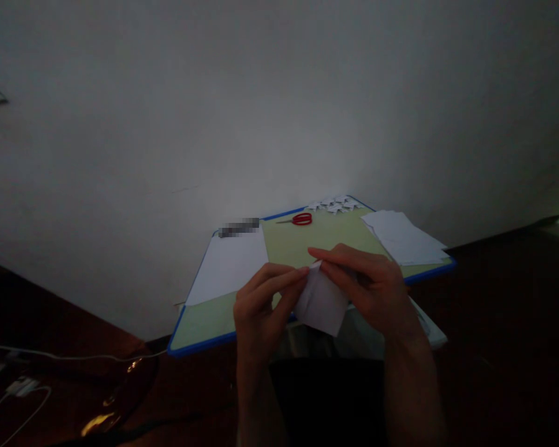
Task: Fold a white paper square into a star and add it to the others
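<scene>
Between my two hands is a small folded piece of white paper (pixel 323 304), held up near the table's front edge. My left hand (pixel 265 301) pinches its upper left corner between thumb and fingers. At the top right of the paper, my right hand (pixel 370 282) grips the edge with the thumb below, while its index finger reaches out over the top. A crease runs down from the paper's top. Parts of the fingertips are hidden behind the sheet.
The pale green table (pixel 284 239) has a blue rim. On it lie red-handled scissors (pixel 302 219), several small folded white paper pieces (pixel 338 203), a stack of white sheets (pixel 403 239) at right and a white sheet (pixel 235 264) at left. A white cable (pixel 74 357) trails left.
</scene>
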Tool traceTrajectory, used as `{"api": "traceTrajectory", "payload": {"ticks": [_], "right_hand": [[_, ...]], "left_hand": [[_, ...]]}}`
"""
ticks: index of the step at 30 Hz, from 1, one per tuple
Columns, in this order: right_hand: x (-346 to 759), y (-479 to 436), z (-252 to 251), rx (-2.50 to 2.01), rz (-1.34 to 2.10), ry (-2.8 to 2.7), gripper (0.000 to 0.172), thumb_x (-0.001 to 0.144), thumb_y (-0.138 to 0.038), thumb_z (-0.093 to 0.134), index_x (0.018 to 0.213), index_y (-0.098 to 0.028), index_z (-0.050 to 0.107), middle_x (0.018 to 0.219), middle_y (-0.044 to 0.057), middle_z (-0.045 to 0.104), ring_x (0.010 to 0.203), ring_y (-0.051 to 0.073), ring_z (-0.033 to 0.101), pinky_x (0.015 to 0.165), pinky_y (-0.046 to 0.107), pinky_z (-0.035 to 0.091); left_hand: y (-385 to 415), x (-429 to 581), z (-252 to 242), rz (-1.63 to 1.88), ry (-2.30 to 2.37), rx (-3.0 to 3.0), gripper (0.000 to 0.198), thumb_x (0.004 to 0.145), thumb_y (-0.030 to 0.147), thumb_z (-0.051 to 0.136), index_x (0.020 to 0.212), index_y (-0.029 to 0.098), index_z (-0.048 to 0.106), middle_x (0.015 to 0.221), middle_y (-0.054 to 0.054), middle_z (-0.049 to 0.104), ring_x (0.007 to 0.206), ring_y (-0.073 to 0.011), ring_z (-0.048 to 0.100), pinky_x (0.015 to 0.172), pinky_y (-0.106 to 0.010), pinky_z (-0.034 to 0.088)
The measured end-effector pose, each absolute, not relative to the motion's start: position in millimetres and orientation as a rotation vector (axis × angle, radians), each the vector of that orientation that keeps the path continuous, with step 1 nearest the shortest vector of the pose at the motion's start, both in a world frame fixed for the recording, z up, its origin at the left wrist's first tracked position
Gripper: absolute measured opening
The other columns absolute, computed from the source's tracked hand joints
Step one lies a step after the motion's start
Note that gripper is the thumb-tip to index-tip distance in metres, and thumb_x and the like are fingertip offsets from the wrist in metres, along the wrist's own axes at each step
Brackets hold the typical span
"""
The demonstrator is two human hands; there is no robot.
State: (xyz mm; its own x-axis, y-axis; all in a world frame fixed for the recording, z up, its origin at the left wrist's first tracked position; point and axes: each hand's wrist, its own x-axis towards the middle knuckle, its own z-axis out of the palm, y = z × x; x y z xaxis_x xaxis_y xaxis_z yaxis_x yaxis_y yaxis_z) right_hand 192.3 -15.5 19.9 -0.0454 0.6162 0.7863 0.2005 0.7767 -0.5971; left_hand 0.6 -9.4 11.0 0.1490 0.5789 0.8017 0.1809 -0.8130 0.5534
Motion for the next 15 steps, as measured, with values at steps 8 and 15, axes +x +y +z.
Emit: {"api": "traceTrajectory", "payload": {"ticks": [8, 15], "right_hand": [[190.5, -16.7, 19.3, -0.624, 0.417, -1.615, 0.031, 0.098, -0.018, 0.071, 0.126, -0.03, 0.079, 0.091, -0.001, 0.077, 0.079, 0.014, 0.068, 0.072, 0.028, 0.054], [186.8, -15.4, 20.1, -0.614, 0.361, -1.591, 0.031, 0.095, -0.017, 0.077, 0.122, -0.03, 0.08, 0.09, -0.002, 0.078, 0.078, 0.013, 0.07, 0.074, 0.028, 0.056]], "left_hand": [[-10.3, 3.3, 10.2, 1.79, 0.776, 2.147, 0.033, 0.091, 0.009, 0.079, 0.113, 0.033, 0.084, 0.095, -0.002, 0.079, 0.082, -0.0151, 0.073, 0.071, -0.027, 0.06], [-14.0, 3.9, 11.8, 1.792, 0.772, 2.139, 0.039, 0.089, 0.007, 0.08, 0.118, 0.033, 0.082, 0.095, 0.0, 0.08, 0.078, -0.0132, 0.072, 0.068, -0.026, 0.059]]}}
